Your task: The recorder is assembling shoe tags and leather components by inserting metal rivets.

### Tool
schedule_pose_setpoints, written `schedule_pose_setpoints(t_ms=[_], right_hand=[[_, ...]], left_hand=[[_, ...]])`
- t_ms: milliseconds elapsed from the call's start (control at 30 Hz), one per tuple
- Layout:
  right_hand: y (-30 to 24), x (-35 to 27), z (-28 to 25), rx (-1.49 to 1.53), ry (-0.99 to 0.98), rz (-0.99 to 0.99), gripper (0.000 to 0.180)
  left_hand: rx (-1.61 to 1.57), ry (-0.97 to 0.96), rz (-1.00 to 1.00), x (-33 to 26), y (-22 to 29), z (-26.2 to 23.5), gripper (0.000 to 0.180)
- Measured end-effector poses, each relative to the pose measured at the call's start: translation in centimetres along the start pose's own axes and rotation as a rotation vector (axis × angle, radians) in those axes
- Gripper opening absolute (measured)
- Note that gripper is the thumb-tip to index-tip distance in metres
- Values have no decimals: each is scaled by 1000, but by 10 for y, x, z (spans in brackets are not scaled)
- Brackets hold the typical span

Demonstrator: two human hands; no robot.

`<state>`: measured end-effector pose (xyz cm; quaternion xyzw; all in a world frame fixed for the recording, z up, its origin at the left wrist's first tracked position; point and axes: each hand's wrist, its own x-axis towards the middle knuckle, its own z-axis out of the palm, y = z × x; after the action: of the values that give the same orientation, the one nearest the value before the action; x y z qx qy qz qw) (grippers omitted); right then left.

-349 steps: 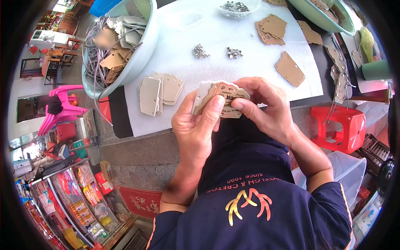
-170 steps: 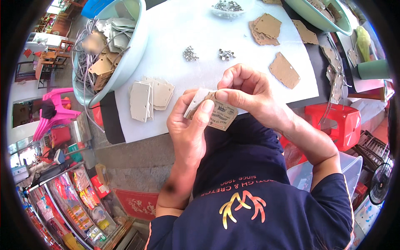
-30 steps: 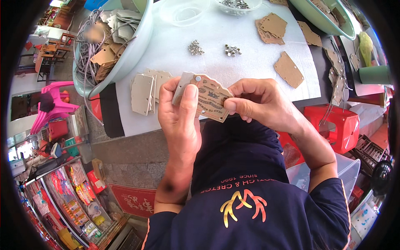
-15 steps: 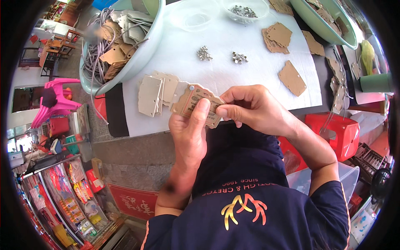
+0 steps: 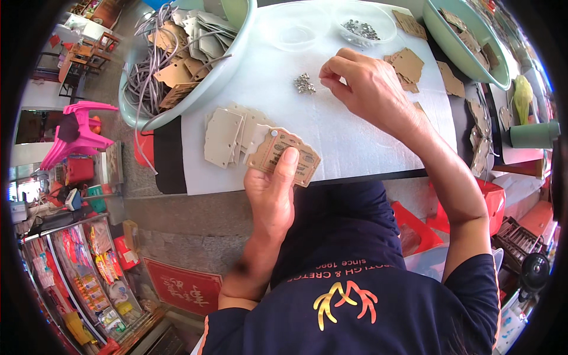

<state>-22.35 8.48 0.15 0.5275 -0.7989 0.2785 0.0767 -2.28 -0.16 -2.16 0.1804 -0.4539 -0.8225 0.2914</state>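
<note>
right hand (image 5: 370, 89) moved to maybe eight eyelets (image 5: 304, 83).

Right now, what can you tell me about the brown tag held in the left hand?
The brown tag is a flat card that looks like kraft cardboard, with a scalloped outline and a small punched hole near its upper left corner. Its face carries printed oval marks and fine text. The left hand pinches it from below, thumb pressed on the face, holding it tilted over the near edge of the white table cover. It partly overlaps the stack of blank tags behind it; whether they touch is unclear.
</note>
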Motion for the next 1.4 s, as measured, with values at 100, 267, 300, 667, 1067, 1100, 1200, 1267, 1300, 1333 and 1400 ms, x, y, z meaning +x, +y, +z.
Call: schedule_pose_setpoints(t_ms=[100,267,300,667,1067,1100,1200,1267,1300,1333,1400], right_hand=[[4,7,0,-12,-35,-22,9],[5,14,7,8,-106,-45,12],[4,15,8,11,-125,-44,14],[4,17,7,-30,-111,-36,15],[-4,8,8,-85,-167,-15,14],[-5,8,8,-78,-149,-28,13],[-7,6,6,-56,-179,-93,10],[-6,6,6,-65,-181,-121,9],[-5,6,7,-74,-184,-150,8],[-4,7,7,-74,-184,-149,8],[-3,8,7,-55,-151,-238,9]], left_hand=[[7,-9,-5,0,-2,-3,24],[74,-32,4,1,-3,-5,25],[79,-37,7,1,-3,-5,25],[94,-46,7,2,-4,-6,25],[117,-43,21,1,-3,-2,22],[119,-45,28,1,-3,-2,22],[119,-41,30,1,-2,-1,22],[116,-36,24,1,-2,-1,22],[119,-35,24,1,-2,-1,22],[122,-34,25,1,-2,0,23],[123,-29,24,1,-2,0,22]])
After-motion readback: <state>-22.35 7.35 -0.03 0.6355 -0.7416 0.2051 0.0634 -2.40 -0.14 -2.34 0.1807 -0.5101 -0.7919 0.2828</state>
